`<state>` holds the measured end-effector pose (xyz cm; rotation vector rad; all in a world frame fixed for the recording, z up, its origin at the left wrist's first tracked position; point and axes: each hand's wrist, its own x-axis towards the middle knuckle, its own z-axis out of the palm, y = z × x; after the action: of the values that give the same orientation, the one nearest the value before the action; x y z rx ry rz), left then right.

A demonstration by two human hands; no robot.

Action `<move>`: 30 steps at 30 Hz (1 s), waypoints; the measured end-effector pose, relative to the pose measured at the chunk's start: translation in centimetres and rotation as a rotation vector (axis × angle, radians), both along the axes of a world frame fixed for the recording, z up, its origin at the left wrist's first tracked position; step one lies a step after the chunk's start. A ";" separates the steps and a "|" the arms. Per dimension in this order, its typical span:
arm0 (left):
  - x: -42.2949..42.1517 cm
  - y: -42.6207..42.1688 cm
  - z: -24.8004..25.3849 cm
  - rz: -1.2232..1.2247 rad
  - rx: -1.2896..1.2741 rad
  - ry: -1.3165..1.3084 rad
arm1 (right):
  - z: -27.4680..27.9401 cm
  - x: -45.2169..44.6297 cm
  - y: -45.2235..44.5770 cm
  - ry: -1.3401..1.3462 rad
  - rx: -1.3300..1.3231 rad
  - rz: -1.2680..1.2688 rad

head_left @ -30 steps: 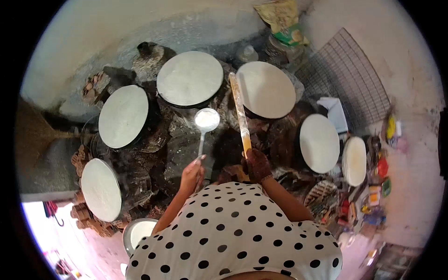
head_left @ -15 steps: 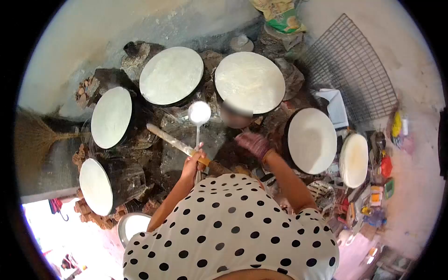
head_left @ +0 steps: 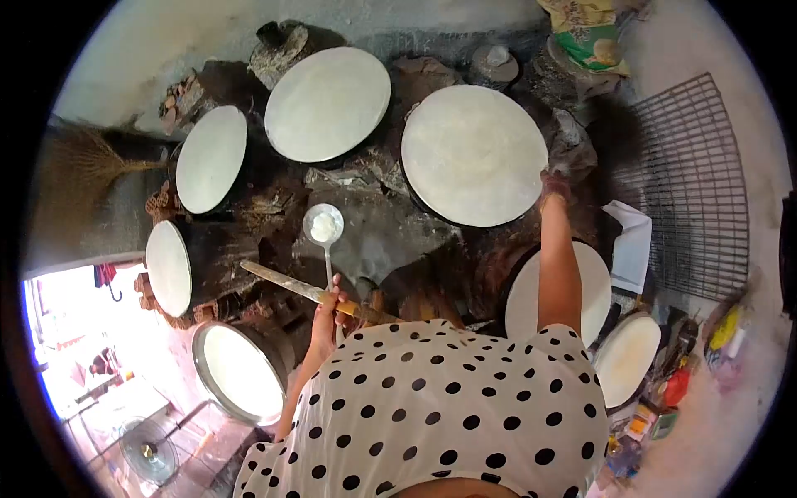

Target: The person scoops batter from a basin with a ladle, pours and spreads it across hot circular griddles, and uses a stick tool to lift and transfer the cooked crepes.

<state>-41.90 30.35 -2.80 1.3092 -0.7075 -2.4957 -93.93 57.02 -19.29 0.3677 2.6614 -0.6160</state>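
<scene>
Left hand [head_left: 326, 310] gripping wooden stick [head_left: 290, 284] and white-filled ladle [head_left: 325, 228], apparently yet unemptied; right hand [head_left: 554, 188], grip undeterminable, at right edge of large white disc [head_left: 475, 156], seemingly fully coated.

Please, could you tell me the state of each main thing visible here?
Ladle, bowl up, holding white matter.
Stick, held crosswise to the ladle.
Left hand, closed around both.
Large disc, white on top.
Right hand, at that disc's edge; fingers unclear.
Lower-right disc, partly behind the forearm.
Basin, uncovered, white inside.
Wire rack, leaning on the wall.
</scene>
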 end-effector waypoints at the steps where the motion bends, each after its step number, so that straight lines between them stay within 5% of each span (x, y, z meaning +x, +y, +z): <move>1: -0.1 0.1 0.2 0.026 0.020 -0.003 | 0.2 -0.1 -0.3 -0.005 0.008 0.014; 8: -0.2 0.2 -0.4 0.014 -0.005 0.027 | 7.8 1.9 -2.6 -0.190 -0.231 -0.063; 14: 0.0 0.0 0.2 0.014 -0.075 0.001 | 10.0 4.7 -4.1 0.169 -0.010 0.166; 19: -0.2 -0.9 0.5 0.038 -0.028 0.056 | 6.2 5.3 -4.1 0.364 -0.307 -0.151; 21: 0.1 -1.1 0.5 0.058 0.008 0.084 | 10.9 9.3 -5.9 0.496 -0.028 -0.036; 24: 0.3 -1.6 0.5 0.056 -0.042 0.079 | 11.2 11.7 -6.2 0.677 -0.013 -0.015; 30: 0.8 -2.7 1.3 0.015 -0.075 0.078 | 20.6 10.8 -7.2 0.829 -0.040 0.113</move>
<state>-41.14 27.61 -1.47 1.1809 -0.7634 -2.4679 -83.10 49.86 1.33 -0.0881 3.3995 -0.9385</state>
